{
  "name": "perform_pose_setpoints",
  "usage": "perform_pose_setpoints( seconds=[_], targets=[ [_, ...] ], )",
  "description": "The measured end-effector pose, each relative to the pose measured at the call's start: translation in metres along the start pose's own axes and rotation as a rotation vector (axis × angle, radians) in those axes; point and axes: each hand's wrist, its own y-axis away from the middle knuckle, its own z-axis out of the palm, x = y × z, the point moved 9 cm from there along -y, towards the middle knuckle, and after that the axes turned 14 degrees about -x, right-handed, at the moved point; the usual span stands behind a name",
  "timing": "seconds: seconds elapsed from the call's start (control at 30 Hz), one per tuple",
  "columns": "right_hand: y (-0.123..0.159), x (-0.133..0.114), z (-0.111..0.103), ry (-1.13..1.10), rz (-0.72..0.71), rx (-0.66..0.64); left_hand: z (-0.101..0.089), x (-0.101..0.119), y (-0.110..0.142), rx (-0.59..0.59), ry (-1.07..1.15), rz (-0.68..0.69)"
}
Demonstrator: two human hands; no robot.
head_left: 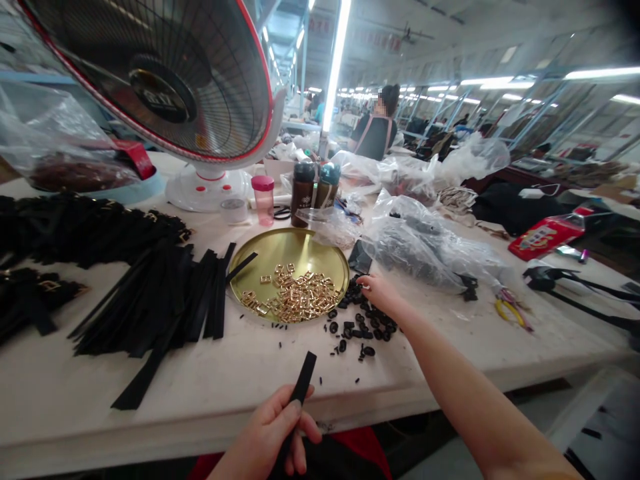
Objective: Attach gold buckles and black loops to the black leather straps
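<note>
A black strap (304,377) is gripped between the thumb and fingers of my left hand (283,427), just off the table's front edge. My right hand (376,291) reaches out to the pile of small black plastic parts (373,323) right of the brass-coloured tray. Its fingers look pinched together at the pile's edge; what is between them is hidden. On the round tray (320,250) lies a heap of gold buckles (306,293). Many more black straps (150,307) are bunched on the table left of the tray, one strap end resting over the rim.
A large fan (210,183) stands at the back left. Behind the tray are a pink cup (263,200) and two dark bottles (303,193). Clear plastic bags (415,240), yellow-handled snips (510,312) and a red package (545,235) lie to the right. A person (377,130) sits farther back.
</note>
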Motion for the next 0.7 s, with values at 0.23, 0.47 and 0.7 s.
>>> perform_pose_setpoints(
  seconds=[0.23,0.47,0.7],
  targets=[
    [0.001,0.012,-0.001,-0.106,0.029,0.012,0.006,0.007,-0.001,0.005,-0.014,-0.015],
    [0.054,-0.015,-0.012,-0.392,0.037,0.043,0.014,0.030,0.003,-0.022,-0.126,0.043],
    [0.104,-0.075,0.029,-1.021,-0.058,-0.074,0.033,0.051,0.007,-0.062,-0.269,0.084]
  ],
)
